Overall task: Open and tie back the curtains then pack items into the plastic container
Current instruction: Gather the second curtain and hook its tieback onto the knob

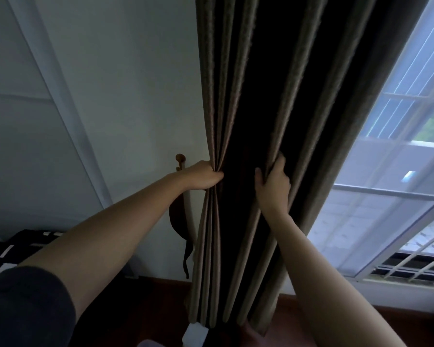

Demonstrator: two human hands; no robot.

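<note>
A dark brown curtain (248,96) hangs in thick folds from top to floor, bunched together left of the window. My left hand (203,176) grips the curtain's left edge folds at waist height. My right hand (273,179) curls round a fold further right, thumb on the near side. Just left of my left hand a brown wooden hook (180,159) sticks out of the white wall, and a dark tie-back strap (179,221) dangles from it down the wall. No plastic container shows in view.
The uncovered window (386,184) with white bars fills the right side, its sill low at the right. A white wall is at left. A dark striped object (23,241) sits low left. A small white thing (194,334) lies on the dark floor by the curtain's foot.
</note>
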